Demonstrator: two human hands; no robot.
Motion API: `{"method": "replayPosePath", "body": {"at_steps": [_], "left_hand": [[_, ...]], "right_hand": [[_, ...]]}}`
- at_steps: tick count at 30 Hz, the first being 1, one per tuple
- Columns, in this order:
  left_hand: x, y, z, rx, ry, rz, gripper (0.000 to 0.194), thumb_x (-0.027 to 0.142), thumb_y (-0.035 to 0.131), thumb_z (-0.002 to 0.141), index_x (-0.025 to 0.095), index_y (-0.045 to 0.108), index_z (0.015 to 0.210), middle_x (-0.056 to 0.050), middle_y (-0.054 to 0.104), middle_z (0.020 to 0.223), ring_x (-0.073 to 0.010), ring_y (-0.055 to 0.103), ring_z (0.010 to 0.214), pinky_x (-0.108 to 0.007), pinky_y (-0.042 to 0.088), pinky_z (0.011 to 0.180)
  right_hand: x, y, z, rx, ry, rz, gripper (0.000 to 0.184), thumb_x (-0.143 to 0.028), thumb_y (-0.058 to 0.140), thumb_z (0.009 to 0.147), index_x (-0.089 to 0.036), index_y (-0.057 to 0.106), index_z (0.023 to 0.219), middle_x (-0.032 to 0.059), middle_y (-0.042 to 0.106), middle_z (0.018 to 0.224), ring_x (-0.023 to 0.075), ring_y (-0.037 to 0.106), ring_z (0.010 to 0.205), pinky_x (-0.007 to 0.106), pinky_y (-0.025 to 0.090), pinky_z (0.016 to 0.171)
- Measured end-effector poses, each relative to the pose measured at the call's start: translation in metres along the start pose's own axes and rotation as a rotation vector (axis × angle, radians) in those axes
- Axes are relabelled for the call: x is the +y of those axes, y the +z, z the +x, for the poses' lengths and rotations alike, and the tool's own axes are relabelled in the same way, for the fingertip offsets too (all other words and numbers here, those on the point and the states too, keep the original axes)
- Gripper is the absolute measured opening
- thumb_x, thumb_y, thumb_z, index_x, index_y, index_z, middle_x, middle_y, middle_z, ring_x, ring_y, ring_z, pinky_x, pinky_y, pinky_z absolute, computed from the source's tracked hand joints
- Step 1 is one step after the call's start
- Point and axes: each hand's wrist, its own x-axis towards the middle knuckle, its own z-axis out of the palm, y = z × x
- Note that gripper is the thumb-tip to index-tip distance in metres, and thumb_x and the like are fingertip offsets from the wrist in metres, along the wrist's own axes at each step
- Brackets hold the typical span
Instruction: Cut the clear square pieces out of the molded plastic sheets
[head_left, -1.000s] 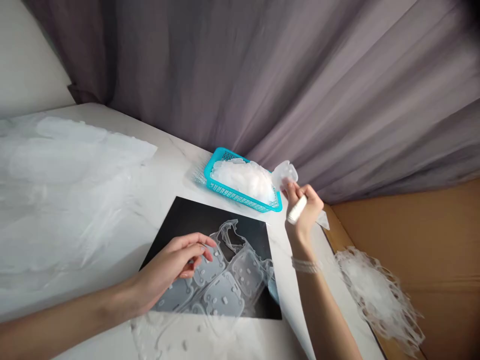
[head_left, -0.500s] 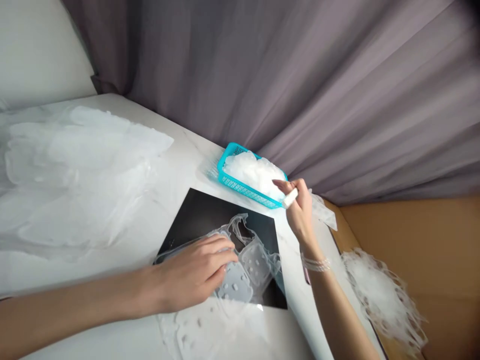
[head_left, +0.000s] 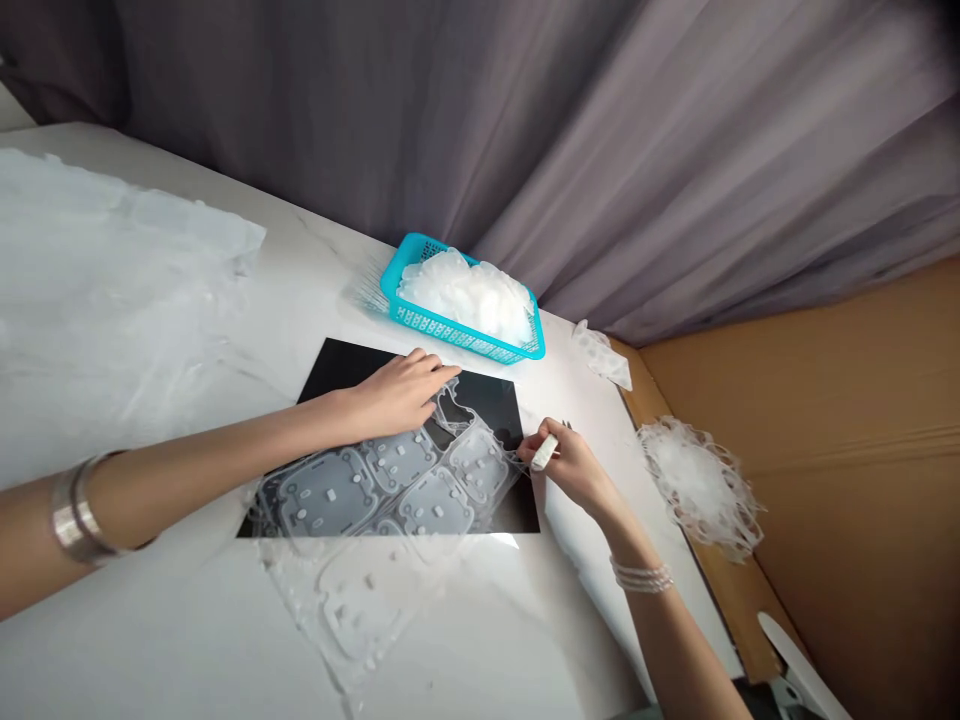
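A clear moulded plastic sheet (head_left: 420, 490) with several rounded panels and small raised nubs lies on a black board (head_left: 517, 512). My left hand (head_left: 397, 393) rests flat on the sheet's upper edge, fingers spread and holding nothing. My right hand (head_left: 570, 465) pinches a white pen-like tool (head_left: 545, 452) at the sheet's right edge, where a thin plastic strand runs into my fingers. A small metal tip shows above those fingers, but what it belongs to is hidden.
A turquoise plastic basket (head_left: 450, 335) heaped with clear film stands beyond the board. A translucent sheet stack (head_left: 97, 260) covers the table's left, and another clear sheet (head_left: 360, 600) lies nearer me. Lacy plastic scrap (head_left: 701, 485) sits in a cardboard box on the right.
My right hand has dropped from beside the basket to the sheet's right edge. My left hand has shifted to the sheet's upper edge, and the view has swung, showing more of the sheet.
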Motion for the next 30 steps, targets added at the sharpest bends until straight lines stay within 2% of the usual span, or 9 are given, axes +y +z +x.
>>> {"method": "replayPosePath", "body": {"at_steps": [4,6,8,11,14,19,23,27,30], "left_hand": [[-0.005,0.002,0.022,-0.074,0.039,-0.004,0.029,0.018,0.056,0.078,0.018,0.071,0.103,-0.010,0.069,0.101,-0.0259,0.062,0.095,-0.032,0.045,0.079],[-0.002,-0.001,0.024,-0.078,0.040,0.022,0.016,0.018,0.055,0.079,0.020,0.070,0.083,-0.007,0.069,0.087,-0.0226,0.063,0.081,-0.029,0.042,0.070],[0.003,-0.008,0.022,-0.013,0.002,0.075,0.021,0.018,0.047,0.087,0.018,0.068,0.086,-0.009,0.069,0.086,-0.0239,0.062,0.078,-0.032,0.041,0.070],[0.011,-0.016,0.019,0.140,-0.091,0.178,0.034,0.019,0.032,0.096,0.015,0.064,0.105,-0.016,0.067,0.093,-0.0293,0.062,0.087,-0.039,0.040,0.079],[0.014,-0.019,0.019,0.182,-0.139,0.330,0.034,0.019,0.033,0.097,0.014,0.059,0.119,-0.016,0.066,0.093,-0.0298,0.063,0.087,-0.038,0.042,0.077],[0.021,-0.015,0.003,0.120,-0.106,0.428,0.054,0.016,0.039,0.095,0.010,0.034,0.148,-0.021,0.063,0.117,-0.0325,0.061,0.103,-0.041,0.045,0.084],[0.056,0.005,-0.039,-0.031,0.001,0.307,0.045,0.021,0.037,0.098,0.008,0.049,0.139,-0.025,0.057,0.131,-0.0397,0.054,0.118,-0.051,0.042,0.094],[0.092,0.036,-0.079,-0.140,0.099,0.192,0.058,0.042,0.050,0.094,0.009,0.047,0.143,-0.027,0.041,0.150,-0.0518,0.034,0.136,-0.070,0.023,0.106],[0.097,0.045,-0.090,-0.155,0.072,0.167,0.066,0.048,0.048,0.094,0.010,0.041,0.148,-0.025,0.035,0.154,-0.0525,0.028,0.139,-0.072,0.012,0.109]], "right_hand": [[-0.015,-0.001,-0.008,-0.013,0.030,0.131,0.034,-0.031,0.069,0.074,-0.024,0.036,0.076,-0.0007,0.068,0.075,0.0162,0.064,0.062,0.031,0.054,0.057],[-0.024,0.000,-0.009,0.050,0.022,0.255,0.038,-0.033,0.071,0.074,-0.025,0.034,0.079,-0.0010,0.065,0.078,0.0185,0.067,0.070,0.033,0.057,0.059],[-0.031,0.002,-0.009,0.179,-0.031,0.330,0.039,-0.033,0.071,0.076,-0.025,0.032,0.079,-0.0004,0.063,0.081,0.0202,0.068,0.077,0.032,0.057,0.059],[-0.029,0.010,-0.002,0.447,-0.149,0.151,0.034,-0.029,0.067,0.080,-0.024,0.034,0.075,0.0009,0.062,0.081,0.0179,0.064,0.077,0.031,0.053,0.063],[-0.017,0.018,0.008,0.536,-0.169,-0.031,0.028,-0.029,0.064,0.082,-0.024,0.037,0.076,0.0026,0.064,0.083,0.0174,0.060,0.075,0.030,0.050,0.063],[-0.013,0.016,0.008,0.461,-0.128,0.118,0.029,-0.052,0.046,0.095,-0.025,0.039,0.088,0.0041,0.065,0.094,0.0166,0.062,0.075,0.026,0.050,0.055],[-0.030,0.014,-0.002,0.161,-0.139,0.296,0.039,-0.060,0.033,0.098,-0.025,0.050,0.107,-0.0009,0.058,0.077,0.0147,0.060,0.064,0.022,0.047,0.047],[-0.042,0.027,-0.004,0.012,-0.193,0.206,0.044,-0.054,0.040,0.099,-0.020,0.067,0.102,0.0016,0.060,0.080,0.0115,0.058,0.061,0.023,0.048,0.050],[-0.040,0.041,-0.003,-0.048,-0.252,0.159,0.036,-0.047,0.050,0.097,-0.017,0.071,0.094,0.0032,0.066,0.083,0.0110,0.060,0.060,0.025,0.050,0.057]]}}
